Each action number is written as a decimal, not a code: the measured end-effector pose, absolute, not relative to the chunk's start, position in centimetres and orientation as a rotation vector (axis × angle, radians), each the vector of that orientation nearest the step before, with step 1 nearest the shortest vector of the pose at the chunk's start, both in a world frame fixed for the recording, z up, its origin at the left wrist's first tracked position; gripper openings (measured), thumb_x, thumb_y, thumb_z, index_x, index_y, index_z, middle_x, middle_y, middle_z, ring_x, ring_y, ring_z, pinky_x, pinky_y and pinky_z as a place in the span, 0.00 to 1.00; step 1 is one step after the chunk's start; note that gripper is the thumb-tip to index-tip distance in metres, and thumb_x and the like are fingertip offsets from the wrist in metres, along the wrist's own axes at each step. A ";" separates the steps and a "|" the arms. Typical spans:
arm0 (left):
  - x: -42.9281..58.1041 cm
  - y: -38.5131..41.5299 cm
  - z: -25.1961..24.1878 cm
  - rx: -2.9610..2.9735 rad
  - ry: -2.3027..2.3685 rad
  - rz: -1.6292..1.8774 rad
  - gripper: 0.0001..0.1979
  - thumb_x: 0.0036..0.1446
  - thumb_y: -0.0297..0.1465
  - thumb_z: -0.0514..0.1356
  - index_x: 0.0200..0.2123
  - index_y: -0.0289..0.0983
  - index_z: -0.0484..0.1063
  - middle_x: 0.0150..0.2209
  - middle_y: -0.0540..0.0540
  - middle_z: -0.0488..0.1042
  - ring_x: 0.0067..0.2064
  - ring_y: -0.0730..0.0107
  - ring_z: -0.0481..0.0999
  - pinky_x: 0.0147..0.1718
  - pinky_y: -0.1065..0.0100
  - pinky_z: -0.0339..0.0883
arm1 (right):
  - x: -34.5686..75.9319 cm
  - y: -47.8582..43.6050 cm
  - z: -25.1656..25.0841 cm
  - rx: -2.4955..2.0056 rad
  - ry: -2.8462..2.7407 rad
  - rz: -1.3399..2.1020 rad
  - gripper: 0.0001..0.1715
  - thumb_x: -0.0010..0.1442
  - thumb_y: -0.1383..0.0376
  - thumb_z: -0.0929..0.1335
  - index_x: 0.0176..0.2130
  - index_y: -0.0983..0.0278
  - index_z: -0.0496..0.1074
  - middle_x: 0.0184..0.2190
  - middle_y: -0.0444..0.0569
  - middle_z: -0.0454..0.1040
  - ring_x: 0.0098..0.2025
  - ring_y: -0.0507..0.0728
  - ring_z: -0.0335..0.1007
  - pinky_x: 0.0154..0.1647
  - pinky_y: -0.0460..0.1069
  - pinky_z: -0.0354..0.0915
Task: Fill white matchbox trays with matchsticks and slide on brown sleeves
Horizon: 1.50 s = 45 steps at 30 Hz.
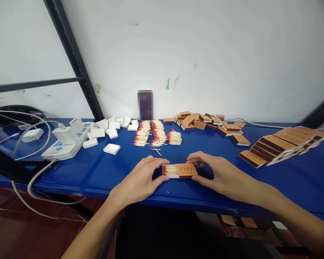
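Near the front edge of the blue table lies a half-open matchbox. Its white tray (174, 176), filled with red-tipped matches (170, 169), sticks out to the left of the orange-brown sleeve (187, 170). My left hand (140, 178) pinches the tray's left end between thumb and fingers. My right hand (218, 172) has thumb and fingers closed on the right end of the sleeve. Just beyond, a few loose matches (157, 150) lie in front of three piles of matches (158, 133), heads mostly to the left.
White empty trays (108, 126) are heaped at the back left, with a single tray (112, 149) nearer. Closed matchboxes (199, 120) lie piled at the back right. Flat sleeves (283, 144) fan out on the right. A power strip (67, 144) with cables stands left.
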<state>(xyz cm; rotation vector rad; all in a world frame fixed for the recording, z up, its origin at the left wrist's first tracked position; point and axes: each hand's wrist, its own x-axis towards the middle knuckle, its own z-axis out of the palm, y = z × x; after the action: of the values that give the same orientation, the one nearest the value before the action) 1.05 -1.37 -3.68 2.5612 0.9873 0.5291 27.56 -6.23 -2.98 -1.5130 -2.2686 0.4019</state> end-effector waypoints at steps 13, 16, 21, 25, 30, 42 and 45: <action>0.6 -1.1 -3.8 2.492 0.902 0.529 0.30 0.55 0.48 0.64 0.59 0.48 0.67 0.52 0.50 0.76 0.55 0.62 0.71 0.56 0.61 0.64 | 24.5 -6.3 -3.4 -1.302 -2.324 0.557 0.17 0.63 0.58 0.67 0.52 0.55 0.69 0.47 0.48 0.74 0.46 0.59 0.70 0.46 0.54 0.66; 0.4 -1.1 -3.6 2.499 0.877 0.502 0.28 0.56 0.48 0.63 0.59 0.50 0.68 0.53 0.50 0.74 0.55 0.63 0.71 0.56 0.62 0.64 | 24.1 -7.0 -3.3 -1.311 -2.323 0.535 0.16 0.64 0.59 0.67 0.52 0.55 0.69 0.45 0.47 0.74 0.45 0.58 0.70 0.46 0.53 0.66; 0.3 -1.3 -3.4 2.511 0.885 0.457 0.28 0.60 0.48 0.60 0.62 0.51 0.64 0.55 0.48 0.72 0.55 0.63 0.70 0.56 0.63 0.65 | 25.5 -9.2 -3.2 -1.430 -2.250 0.348 0.12 0.65 0.61 0.66 0.49 0.56 0.69 0.46 0.49 0.73 0.46 0.59 0.70 0.46 0.53 0.68; 0.3 -1.3 -3.4 2.537 0.930 0.476 0.25 0.63 0.48 0.56 0.61 0.48 0.65 0.55 0.47 0.72 0.56 0.62 0.69 0.56 0.62 0.65 | 30.8 -10.8 -3.4 -1.671 -1.992 -0.214 0.11 0.64 0.61 0.64 0.47 0.58 0.68 0.44 0.53 0.74 0.46 0.64 0.70 0.45 0.58 0.68; 0.6 -1.3 -3.3 2.588 0.883 0.495 0.20 0.65 0.45 0.54 0.56 0.45 0.69 0.55 0.47 0.72 0.56 0.63 0.68 0.57 0.60 0.65 | 36.4 -11.1 -4.2 -1.964 -1.712 -0.726 0.11 0.65 0.59 0.62 0.41 0.62 0.69 0.45 0.61 0.71 0.44 0.66 0.71 0.40 0.57 0.67; -3.2 -0.4 -3.1 2.837 1.446 0.852 0.16 0.66 0.40 0.53 0.47 0.40 0.74 0.48 0.44 0.77 0.50 0.54 0.73 0.51 0.51 0.65 | 36.2 -9.3 -5.3 -1.801 -1.723 -0.944 0.12 0.65 0.60 0.63 0.41 0.62 0.73 0.40 0.57 0.73 0.44 0.67 0.70 0.38 0.57 0.67; -6.7 1.2 -3.2 2.749 1.925 0.792 0.18 0.65 0.41 0.52 0.51 0.41 0.73 0.55 0.41 0.72 0.57 0.44 0.67 0.50 0.44 0.64 | 33.8 -7.2 -4.7 -1.567 -1.965 -0.751 0.10 0.65 0.63 0.63 0.42 0.63 0.72 0.41 0.55 0.74 0.42 0.62 0.71 0.43 0.55 0.67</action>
<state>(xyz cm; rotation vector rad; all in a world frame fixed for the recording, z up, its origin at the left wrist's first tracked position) -6.72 1.15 -3.17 2.7488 1.9249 0.7921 33.84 -7.18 -4.65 -1.5667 -1.9647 -0.7509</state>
